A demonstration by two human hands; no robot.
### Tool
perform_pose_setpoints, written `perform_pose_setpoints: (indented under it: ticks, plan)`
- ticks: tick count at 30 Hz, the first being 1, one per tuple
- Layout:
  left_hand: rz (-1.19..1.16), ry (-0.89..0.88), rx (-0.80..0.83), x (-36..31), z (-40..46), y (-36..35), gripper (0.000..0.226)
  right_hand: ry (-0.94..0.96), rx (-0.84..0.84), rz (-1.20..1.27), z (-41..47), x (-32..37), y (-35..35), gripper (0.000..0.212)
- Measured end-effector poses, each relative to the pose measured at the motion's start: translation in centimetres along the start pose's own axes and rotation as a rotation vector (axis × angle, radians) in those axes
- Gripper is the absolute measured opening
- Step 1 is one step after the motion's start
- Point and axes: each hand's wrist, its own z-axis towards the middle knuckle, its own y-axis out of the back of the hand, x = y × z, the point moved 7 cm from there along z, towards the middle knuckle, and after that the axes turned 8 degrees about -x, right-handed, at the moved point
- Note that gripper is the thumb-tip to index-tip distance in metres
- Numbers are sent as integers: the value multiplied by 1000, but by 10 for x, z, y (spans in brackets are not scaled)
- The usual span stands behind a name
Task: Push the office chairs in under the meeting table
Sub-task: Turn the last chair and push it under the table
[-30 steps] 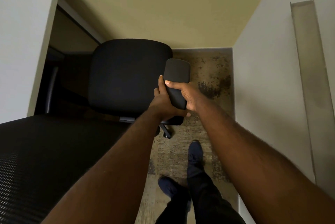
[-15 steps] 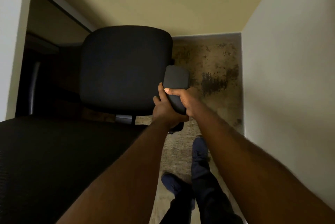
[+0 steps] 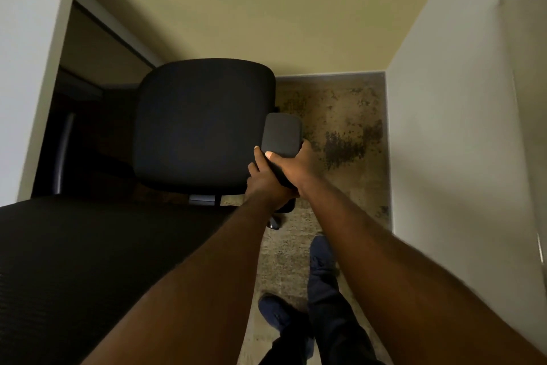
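Since the half-second-earlier frame: chair seat sits lower and more central in view, white panel at far left shows wider, hands and armrest sit a little further forward; grip itself unchanged.

Both hands on one armrest (image 3: pixel 281 139) of the office chair (image 3: pixel 204 125). Left hand (image 3: pixel 263 181) wraps the rear of the pad from the seat side, thumb lying up along its edge. Right hand (image 3: pixel 293 166) clasps it from the far side, thumb across the top. Both hold firmly, fingers curled round the pad; neither is spread.

Chair position: seat ahead and just left of the hands, front edge pointing away toward the dark opening beyond and to the left. Mesh backrest (image 3: pixel 88 261) fills the space below the left forearm. A caster (image 3: pixel 273 224) shows beneath the hands on the patterned carpet (image 3: pixel 340 128).

White counter (image 3: pixel 32 68) well to the left of the hands; dark space beside it looks like the underside. White wall (image 3: pixel 458 128) close on the right.

Step, as judged: mid-push, steering this chair into its slot; seat not yet under.

Next move likely calls for a push forward with a leftward bias. Pushing from one armrest only, the chair may swivel rather than roll straight, so the hands must counter that twist. Watch armrest height against the counter edge.
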Motion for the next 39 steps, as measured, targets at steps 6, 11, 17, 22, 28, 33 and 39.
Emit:
perform_pose_setpoints:
  ticks: [6, 11, 17, 22, 28, 33, 39]
  plan:
    - [55, -146, -65, -11, -7, 33, 133, 203, -31, -168, -17, 38, 19, 95]
    - [113, -236, -105, -26, -20, 67, 126, 366, -113, -276, -42, 84, 42, 84]
    - [263, -372, -164, -44, -43, 120, 114, 581, -134, -363, -86, 136, 62, 76]
    - [400, -516, -267, -65, -74, 183, 99, 709, -127, -397, -126, 182, 72, 74]
    - [346, -521, -365, -59, -117, 267, 90, 803, -120, -374, -189, 235, 67, 73]
    - [303, -532, -413, -29, -156, 339, 80, 929, -63, -370, -259, 268, 38, 72]
    - [184, -516, -513, 61, -207, 425, 72, 1051, 102, -333, -351, 281, -19, 75]
